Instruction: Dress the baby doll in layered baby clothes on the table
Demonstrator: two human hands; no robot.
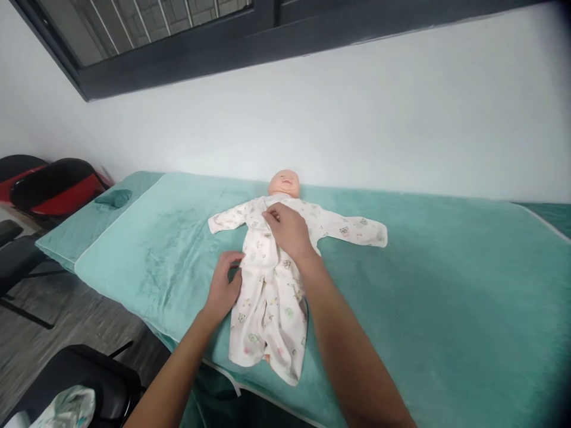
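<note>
A baby doll (pixel 284 182) lies on its back on a green-covered bed (pixel 428 321), its head towards the wall. It wears a white printed baby shirt (pixel 352 229) with long sleeves spread out to both sides, and matching baby trousers (pixel 281 321). At the chest, the fingers of my right hand (pixel 291 230) are pinched together on the front of the shirt. My left hand (pixel 224 286) rests by the doll's side at waist height, its fingertips against the cloth and its thumb apart from the fingers. The doll's hands are hidden in the sleeves.
Behind the bed is a white wall (pixel 357 119) with a dark-framed window (pixel 178 62) above. A small green cushion (pixel 113 199) lies at the bed's left end. Black and red chairs (pixel 62 187) stand at left; a black seat (pixel 84 380) at lower left holds a crumpled printed cloth (pixel 69 409).
</note>
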